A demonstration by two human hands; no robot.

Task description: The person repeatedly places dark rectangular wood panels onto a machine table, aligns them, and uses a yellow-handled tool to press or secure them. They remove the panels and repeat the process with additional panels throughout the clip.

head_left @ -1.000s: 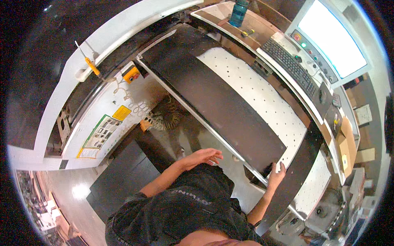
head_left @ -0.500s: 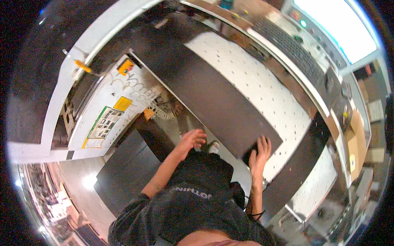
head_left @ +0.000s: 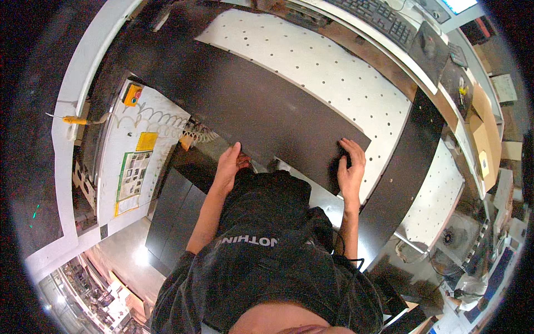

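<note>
A long dark brown panel lies slantwise over a white perforated tabletop. At the panel's near long edge is my left hand, its thumb up against the edge and its fingers curled below; the undersides of those fingers are hidden. My right hand rests at the panel's right end, near the corner, with fingers and thumb apart on the top face and holding nothing else. A dark cord circles my right wrist.
Beyond the tabletop, a raised shelf holds a keyboard, a mouse and an open cardboard box. At left stands a white cabinet side with a yellow switch box and a coiled hose. Dark boards lie lower down.
My left hand has come up to the panel's near edge, its fingers now curled. My right hand stays at the panel's end. The whole view has shifted and turned with my head.
</note>
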